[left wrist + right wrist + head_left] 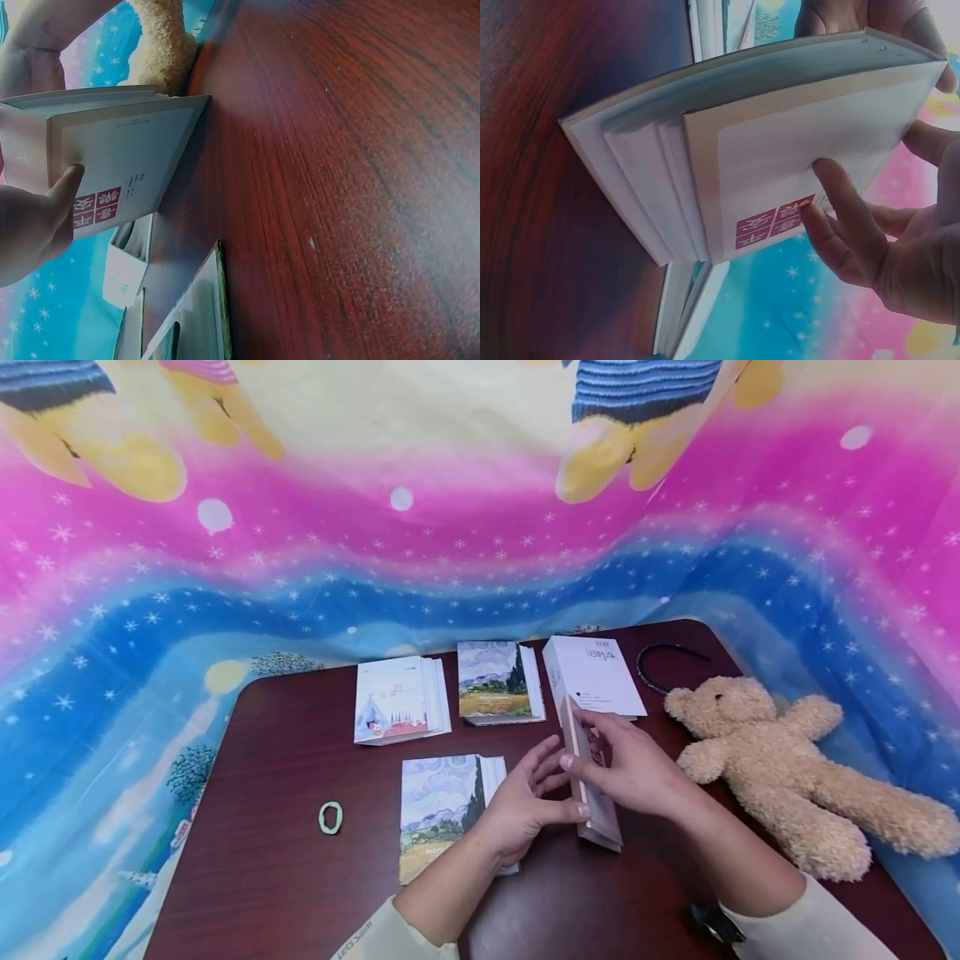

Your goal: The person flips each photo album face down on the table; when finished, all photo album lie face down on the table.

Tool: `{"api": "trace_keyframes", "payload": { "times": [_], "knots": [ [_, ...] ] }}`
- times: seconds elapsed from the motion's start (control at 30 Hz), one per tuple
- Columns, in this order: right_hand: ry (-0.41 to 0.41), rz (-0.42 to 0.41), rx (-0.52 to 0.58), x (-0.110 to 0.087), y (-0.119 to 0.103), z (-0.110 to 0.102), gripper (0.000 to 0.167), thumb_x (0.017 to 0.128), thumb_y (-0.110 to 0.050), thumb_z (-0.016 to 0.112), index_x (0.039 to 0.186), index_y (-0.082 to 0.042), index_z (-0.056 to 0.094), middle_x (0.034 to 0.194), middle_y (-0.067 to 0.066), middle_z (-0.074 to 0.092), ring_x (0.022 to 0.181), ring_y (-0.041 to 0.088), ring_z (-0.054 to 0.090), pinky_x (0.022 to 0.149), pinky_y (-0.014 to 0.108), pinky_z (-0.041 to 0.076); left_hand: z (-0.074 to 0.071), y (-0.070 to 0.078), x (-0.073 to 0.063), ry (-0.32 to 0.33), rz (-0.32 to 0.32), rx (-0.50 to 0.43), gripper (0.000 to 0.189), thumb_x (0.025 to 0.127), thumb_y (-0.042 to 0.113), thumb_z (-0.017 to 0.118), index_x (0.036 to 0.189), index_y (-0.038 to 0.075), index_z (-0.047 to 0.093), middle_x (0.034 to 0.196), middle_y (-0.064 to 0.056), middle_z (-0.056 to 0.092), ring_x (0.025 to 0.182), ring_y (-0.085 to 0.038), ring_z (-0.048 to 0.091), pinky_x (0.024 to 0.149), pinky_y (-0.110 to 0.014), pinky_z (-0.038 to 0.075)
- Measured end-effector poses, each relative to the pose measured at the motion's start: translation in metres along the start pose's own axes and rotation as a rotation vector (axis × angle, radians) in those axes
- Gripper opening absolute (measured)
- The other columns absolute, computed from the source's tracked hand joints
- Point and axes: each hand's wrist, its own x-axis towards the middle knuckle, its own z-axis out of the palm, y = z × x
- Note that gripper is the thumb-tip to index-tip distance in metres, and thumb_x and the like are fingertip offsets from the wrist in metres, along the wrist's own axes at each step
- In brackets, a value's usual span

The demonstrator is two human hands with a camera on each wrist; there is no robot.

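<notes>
A cream photo album (596, 814) with red square characters on its cover (735, 165) stands on edge, spine up, low over the dark table. My right hand (633, 760) pinches it, thumb at the spine and fingers against the cover. At its left side my left hand (525, 797) has its fingers spread and its thumb (64, 191) touching the album. A landscape-painted photo album (438, 802) lies beneath the left forearm, partly covered by it. Just beyond the held album, a white album (600, 672) with dark characters rests on the table.
At the back lie a white album with a tent picture (390, 702) and another landscape-painted album (491, 681). A green hair tie (330, 818) is on the left. A teddy bear (780, 760) and a black headband (652, 653) lie to the right. A printed cloth (442, 552) hangs behind the table.
</notes>
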Motion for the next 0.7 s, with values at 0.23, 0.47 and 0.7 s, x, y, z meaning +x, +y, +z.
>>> {"api": "trace_keyframes", "payload": {
  "times": [0.23,0.47,0.7],
  "knots": [
    [0.026,-0.001,0.021,-0.003,0.001,-0.004,0.070,0.097,-0.035,0.073,0.154,-0.006,0.045,0.134,0.018,0.062,0.109,0.031,0.065,0.089,0.051,0.055,0.001,-0.003,0.001,-0.056,-0.007,-0.022,0.104,0.080,-0.005,0.084,0.163,0.025,0.030,0.158,0.001,0.047,0.136,-0.028,0.052,0.097,-0.038,0.056],
    [0.044,0.002,0.034,-0.008,0.003,-0.011,0.067,0.096,-0.023,0.073,0.154,-0.005,0.045,0.137,0.018,0.061,0.106,0.028,0.067,0.088,0.048,0.054,0.004,-0.010,0.003,-0.079,-0.005,-0.054,0.102,0.082,-0.009,0.081,0.164,0.026,0.030,0.162,0.003,0.042,0.141,-0.029,0.049,0.099,-0.038,0.055],
    [0.054,0.021,0.063,-0.014,0.004,-0.018,0.064,0.097,-0.022,0.071,0.153,-0.005,0.048,0.128,0.015,0.064,0.102,0.026,0.066,0.086,0.049,0.054,0.008,-0.013,0.005,-0.101,-0.029,-0.036,0.095,0.083,-0.010,0.079,0.161,0.025,0.037,0.159,-0.002,0.045,0.140,-0.025,0.050,0.098,-0.036,0.055]
  ]
}}
